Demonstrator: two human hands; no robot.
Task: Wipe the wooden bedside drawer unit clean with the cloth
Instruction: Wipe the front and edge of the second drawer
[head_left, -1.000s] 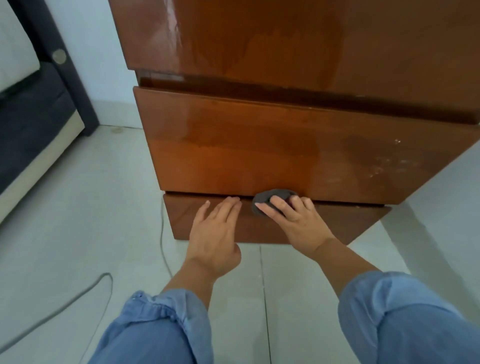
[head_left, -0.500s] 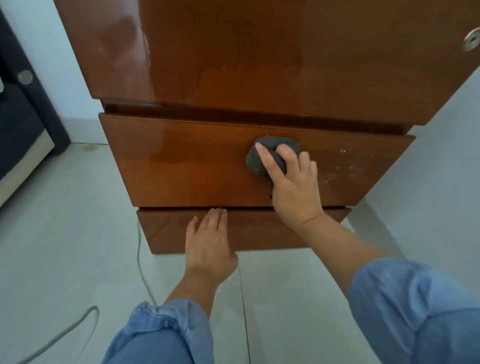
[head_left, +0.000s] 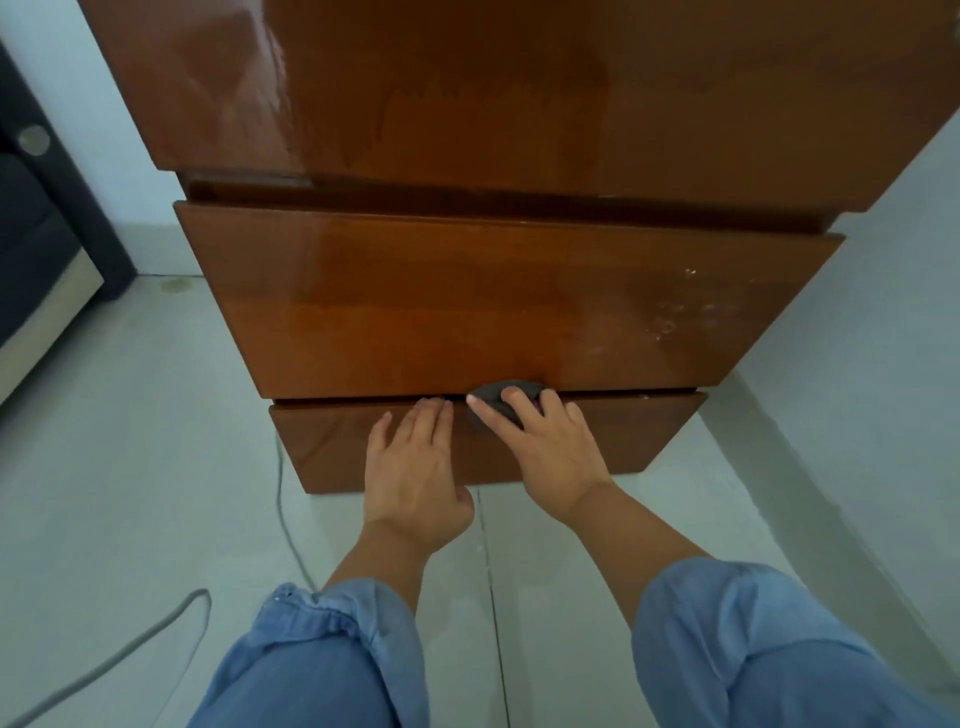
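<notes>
Wiping at the seam between the lower drawer fronts

The grey cloth (head_left: 506, 396) is pressed under the spread fingers of the right hand (head_left: 545, 447), at the gap below the middle drawer front (head_left: 467, 301). The left hand (head_left: 415, 467), just beside it, is laid flat and empty on the bottom drawer front (head_left: 649, 431), presumably for bracing. White specks (head_left: 675, 317) above and right appear unwiped.

Left hand (head_left: 415, 462) flat, fingers together; right hand (head_left: 545, 441) pressing, fingers spread.
</notes>
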